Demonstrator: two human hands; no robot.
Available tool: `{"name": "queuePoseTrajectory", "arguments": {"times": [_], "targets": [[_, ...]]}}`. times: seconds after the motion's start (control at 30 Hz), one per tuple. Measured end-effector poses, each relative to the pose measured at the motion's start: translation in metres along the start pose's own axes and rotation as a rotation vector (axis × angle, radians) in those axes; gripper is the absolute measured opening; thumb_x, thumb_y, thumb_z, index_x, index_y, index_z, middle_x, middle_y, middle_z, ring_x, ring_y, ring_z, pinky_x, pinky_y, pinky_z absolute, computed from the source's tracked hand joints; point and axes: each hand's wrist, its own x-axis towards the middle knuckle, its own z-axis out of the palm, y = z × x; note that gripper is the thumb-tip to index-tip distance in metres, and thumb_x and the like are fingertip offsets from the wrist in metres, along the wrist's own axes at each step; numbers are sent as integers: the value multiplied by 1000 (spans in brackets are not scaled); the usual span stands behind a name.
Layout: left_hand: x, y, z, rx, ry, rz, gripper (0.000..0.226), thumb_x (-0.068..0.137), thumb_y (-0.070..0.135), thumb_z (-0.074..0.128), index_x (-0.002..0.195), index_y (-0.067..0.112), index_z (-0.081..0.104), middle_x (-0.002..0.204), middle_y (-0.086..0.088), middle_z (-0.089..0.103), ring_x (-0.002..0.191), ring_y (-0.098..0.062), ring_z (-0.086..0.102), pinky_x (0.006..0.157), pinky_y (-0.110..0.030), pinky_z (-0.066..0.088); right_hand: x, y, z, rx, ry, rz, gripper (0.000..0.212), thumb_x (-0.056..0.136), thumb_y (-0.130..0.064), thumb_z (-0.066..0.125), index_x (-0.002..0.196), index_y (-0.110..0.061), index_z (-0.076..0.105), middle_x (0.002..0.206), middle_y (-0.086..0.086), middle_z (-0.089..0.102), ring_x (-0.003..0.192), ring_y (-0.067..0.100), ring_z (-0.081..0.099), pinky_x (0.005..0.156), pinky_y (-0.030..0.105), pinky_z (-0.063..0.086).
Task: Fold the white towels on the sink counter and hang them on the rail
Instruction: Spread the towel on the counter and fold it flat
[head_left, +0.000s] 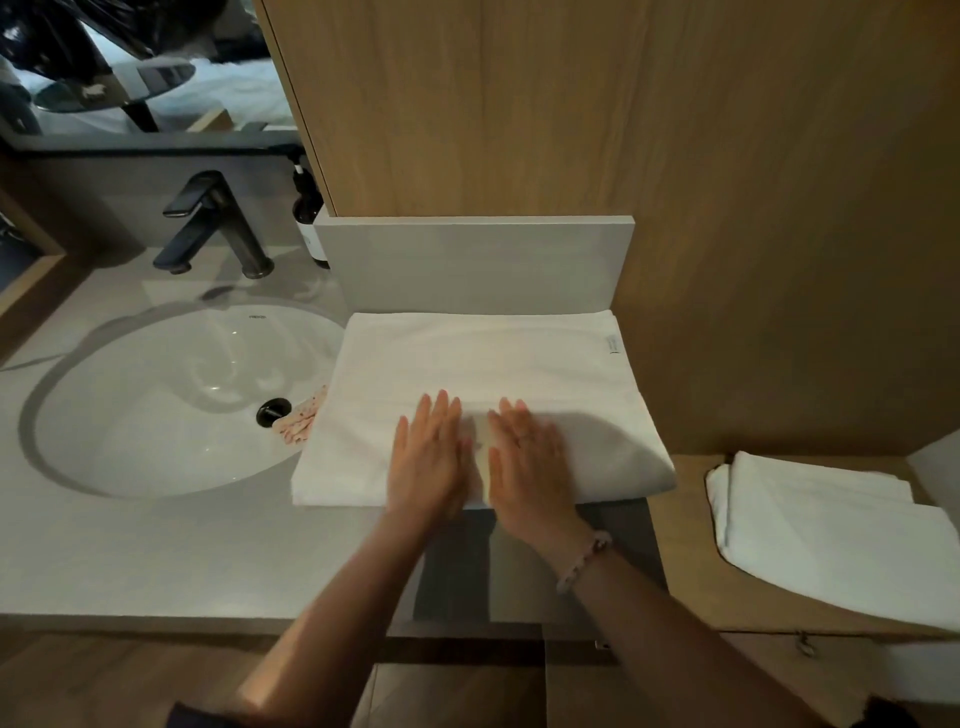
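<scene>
A folded white towel (483, 364) lies flat on the grey sink counter (156, 561), right of the basin, its back edge against a low grey wall. My left hand (428, 457) and my right hand (527, 457) lie side by side on the towel's near half, palms down with straight fingers pressing it. A beaded bracelet is on my right wrist. A second folded white towel (831, 540) lies on a lower wooden shelf at the right. No rail is in view.
The white basin (171, 395) with a black drain sits at the left, with a small pink patterned cloth (298, 423) at its right rim. A black tap (213, 223) and a dark pump bottle (309, 218) stand behind it. Wood panelling (623, 104) rises behind the towel.
</scene>
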Motion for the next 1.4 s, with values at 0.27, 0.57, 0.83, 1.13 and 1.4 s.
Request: {"name": "queuePoseTrajectory", "arguments": {"times": [0.27, 0.57, 0.83, 1.13, 1.4], "targets": [[-2, -5, 10, 128, -158, 41, 70, 87, 54, -2, 151, 25, 1, 158, 4, -8, 146, -17, -10, 112, -30, -10, 4, 11, 3, -196, -281, -83, 72, 89, -57, -12, 151, -22, 1, 159, -2, -5, 146, 17, -10, 107, 34, -19], [1, -10, 6, 184, -206, -33, 66, 97, 55, 17, 150, 25, -6, 157, -2, -16, 145, -19, -14, 115, -35, -7, 1, 74, -37, -202, -308, 13, 81, 82, -66, 0, 151, -25, 3, 160, -5, -4, 147, 15, -4, 116, 34, -4], [-9, -42, -9, 231, -193, -159, 86, 79, 76, 4, 150, 28, -7, 156, 0, -20, 144, -19, -18, 117, -40, -8, 2, 80, -42, -242, -281, 146, 73, 93, -63, 17, 152, -23, 3, 160, 0, -6, 147, 20, -3, 117, 36, 0], [0, -58, -15, 156, -116, -258, 85, 90, 67, 22, 150, 17, -10, 157, -5, -18, 145, -21, -16, 117, -40, -7, 6, 77, -39, -247, -154, 239, 76, 91, -63, 20, 152, -18, 10, 160, 2, 3, 147, 20, 4, 115, 37, -3], [27, -65, -18, 103, -104, -252, 88, 90, 65, 28, 150, 8, -2, 158, -11, -9, 146, -26, -7, 118, -43, -1, 32, 65, -35, -244, -271, 406, 72, 96, -56, 14, 152, -13, 2, 160, 5, -5, 147, 22, -5, 113, 45, -13]]}}
